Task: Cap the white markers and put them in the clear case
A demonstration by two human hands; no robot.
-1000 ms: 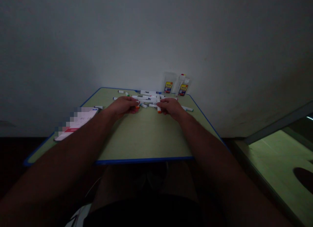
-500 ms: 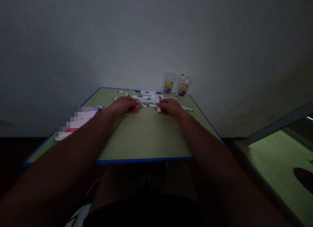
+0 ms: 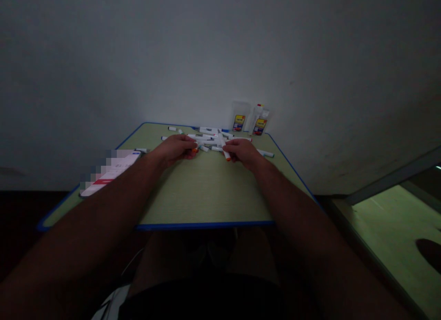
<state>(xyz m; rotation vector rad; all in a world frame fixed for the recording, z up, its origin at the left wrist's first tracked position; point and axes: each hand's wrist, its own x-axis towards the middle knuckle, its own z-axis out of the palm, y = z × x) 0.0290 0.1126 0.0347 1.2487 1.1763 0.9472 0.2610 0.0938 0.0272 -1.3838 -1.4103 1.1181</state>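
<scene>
Marker [image 3: 221, 139] — white, with an orange end tilted toward the viewer — is grasped between the right hand's fingers just right of the frame's middle. Nearest, at the bottom of the frame, are the person's legs [image 3: 149, 253], beneath the blue edge of a pale green table [image 3: 206, 191]. At the left of the frame a device [image 3: 119, 169] with a lit screen, partly pixelated, lies on the tabletop. In the centre, the left hand [image 3: 174, 148] pinches a small orange piece [image 3: 195, 150], mostly hidden by the fingers; the right hand [image 3: 242, 150], well apart from it, has the marker. Between and beyond the hands lie loose white markers [image 3: 203, 137] — some crossing others — and a short white piece [image 3: 172, 128] farther left. At the table's back, right of centre, stand two clear cases [image 3: 240, 109] with yellow-topped labels, before a grey wall [image 3: 220, 44].
</scene>
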